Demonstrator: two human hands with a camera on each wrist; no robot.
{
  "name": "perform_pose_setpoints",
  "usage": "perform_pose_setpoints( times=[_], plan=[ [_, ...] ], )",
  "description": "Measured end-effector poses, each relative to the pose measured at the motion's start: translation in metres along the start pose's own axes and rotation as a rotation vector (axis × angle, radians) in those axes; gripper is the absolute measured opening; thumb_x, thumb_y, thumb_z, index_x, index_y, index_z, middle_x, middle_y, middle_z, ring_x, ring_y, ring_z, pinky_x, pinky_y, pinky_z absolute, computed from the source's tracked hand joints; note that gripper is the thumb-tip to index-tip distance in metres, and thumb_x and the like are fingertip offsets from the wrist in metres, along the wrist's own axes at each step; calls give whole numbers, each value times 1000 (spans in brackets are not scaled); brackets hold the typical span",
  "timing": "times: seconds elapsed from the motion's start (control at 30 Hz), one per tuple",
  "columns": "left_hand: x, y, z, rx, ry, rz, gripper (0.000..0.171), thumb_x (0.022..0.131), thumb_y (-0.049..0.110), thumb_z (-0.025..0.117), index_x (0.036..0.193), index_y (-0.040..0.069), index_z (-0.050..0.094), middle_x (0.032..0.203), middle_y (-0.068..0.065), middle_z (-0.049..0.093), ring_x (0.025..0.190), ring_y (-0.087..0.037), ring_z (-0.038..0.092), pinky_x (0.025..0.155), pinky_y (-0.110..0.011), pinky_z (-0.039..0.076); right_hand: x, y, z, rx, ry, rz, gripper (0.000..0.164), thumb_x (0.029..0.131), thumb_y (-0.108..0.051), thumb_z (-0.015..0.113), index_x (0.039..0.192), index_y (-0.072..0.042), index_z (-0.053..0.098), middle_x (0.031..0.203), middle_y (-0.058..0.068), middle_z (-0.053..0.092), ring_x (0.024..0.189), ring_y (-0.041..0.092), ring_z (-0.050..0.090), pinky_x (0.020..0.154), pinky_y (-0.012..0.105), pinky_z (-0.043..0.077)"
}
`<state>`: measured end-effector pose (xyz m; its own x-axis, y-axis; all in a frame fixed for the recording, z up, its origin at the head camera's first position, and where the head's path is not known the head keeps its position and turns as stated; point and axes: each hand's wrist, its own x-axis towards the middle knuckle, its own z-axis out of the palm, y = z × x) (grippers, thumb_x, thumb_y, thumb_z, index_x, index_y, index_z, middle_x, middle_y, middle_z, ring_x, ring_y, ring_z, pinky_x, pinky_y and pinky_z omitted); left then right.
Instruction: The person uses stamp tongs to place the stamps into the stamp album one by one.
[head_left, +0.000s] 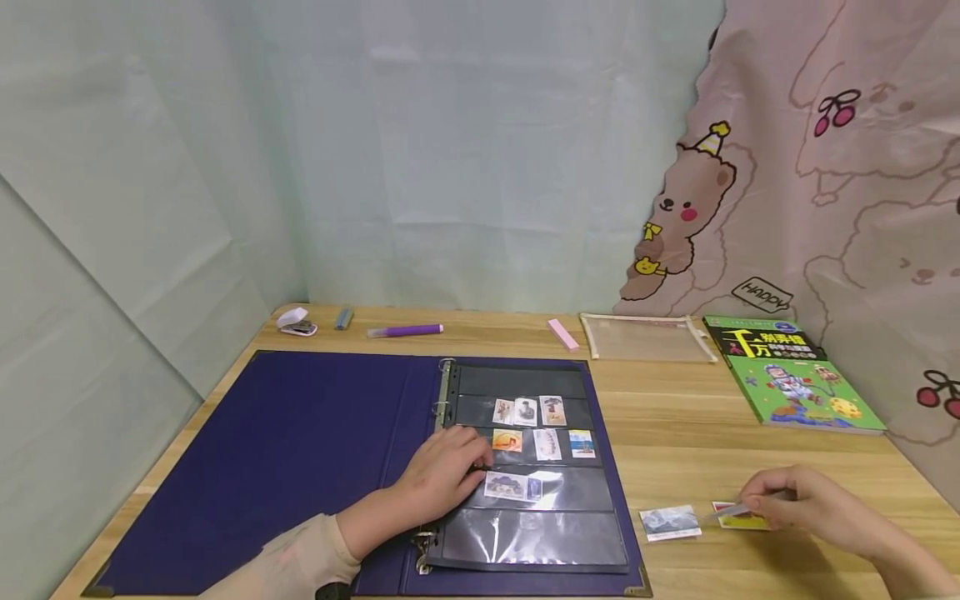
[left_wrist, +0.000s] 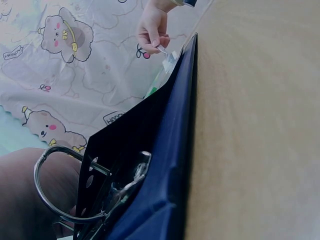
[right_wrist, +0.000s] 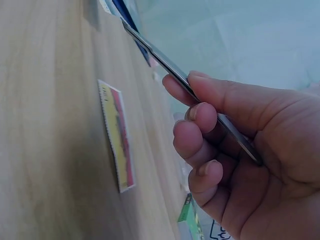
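My right hand [head_left: 806,508] pinches metal tweezers [right_wrist: 170,67] between thumb and fingers, the tips pointing left. At those tips is a grey landscape stamp [head_left: 671,522], beside the album's right edge. A yellow and red stamp [right_wrist: 117,135] lies on the table beneath the right hand. My left hand [head_left: 442,471] rests on the black stock page [head_left: 540,537] of an open blue binder album [head_left: 300,450], near its metal rings [left_wrist: 42,185]. Its fingertips are beside a wide stamp [head_left: 506,485] in a clear strip. Several stamps [head_left: 526,412] sit in the strips above.
Along the back of the table lie a white stapler [head_left: 297,322], a small blue-grey block [head_left: 343,318], a purple marker [head_left: 405,331], a pink bar [head_left: 562,334] and a mesh zip pouch [head_left: 648,338]. A green book [head_left: 802,383] is at the far right.
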<state>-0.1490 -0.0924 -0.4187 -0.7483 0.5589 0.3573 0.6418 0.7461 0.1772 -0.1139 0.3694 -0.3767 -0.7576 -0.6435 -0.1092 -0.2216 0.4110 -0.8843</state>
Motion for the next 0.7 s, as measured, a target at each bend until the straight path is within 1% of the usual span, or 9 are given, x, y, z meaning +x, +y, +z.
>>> perform_pose_setpoints(
  times=[0.07, 0.17, 0.3, 0.47, 0.57, 0.7],
  plan=[
    [0, 0, -1, 0, 1, 1, 12, 78, 21, 67, 85, 24, 58, 79, 13, 51, 77, -4, 45, 72, -24, 39, -1, -1, -2, -22, 14, -24, 18, 91, 0, 42, 96, 1, 60, 66, 15, 46, 56, 26, 37, 43, 32, 32],
    [0, 0, -1, -2, 1, 3, 12, 78, 21, 67, 85, 24, 58, 79, 13, 51, 77, -4, 45, 72, -24, 39, -2, -3, -5, -76, 44, -58, 19, 91, 2, 42, 96, 0, 60, 67, 13, 52, 57, 21, 45, 47, 31, 36],
    [0, -1, -1, -2, 6, 9, 12, 78, 21, 67, 85, 24, 58, 79, 13, 51, 77, -4, 44, 72, -24, 39, -2, -8, -7, -162, 96, -69, 18, 91, 1, 43, 94, -1, 60, 70, 10, 56, 61, 15, 51, 49, 29, 37],
    [0, -1, 0, 3, 17, 16, 12, 78, 21, 67, 85, 24, 58, 79, 13, 51, 76, -4, 44, 71, -24, 39, 1, -16, -8, -266, 171, -59, 17, 91, -2, 44, 92, -6, 61, 70, 1, 53, 60, 14, 49, 49, 26, 35],
    [0, -1, 0, 1, 13, 15, 12, 78, 21, 67, 85, 24, 58, 79, 13, 51, 76, -4, 44, 71, -23, 39, 5, -19, -8, -293, 193, -62, 17, 91, -2, 44, 92, -6, 60, 69, -2, 53, 61, 12, 48, 49, 26, 34],
    [-1, -1, 0, -5, 9, 16, 12, 78, 21, 67, 85, 24, 58, 79, 13, 51, 76, -4, 44, 70, -23, 38, 12, -24, -8, -302, 202, -81, 15, 91, -3, 45, 92, -5, 60, 70, -3, 53, 62, 11, 48, 50, 26, 35]
  ],
)
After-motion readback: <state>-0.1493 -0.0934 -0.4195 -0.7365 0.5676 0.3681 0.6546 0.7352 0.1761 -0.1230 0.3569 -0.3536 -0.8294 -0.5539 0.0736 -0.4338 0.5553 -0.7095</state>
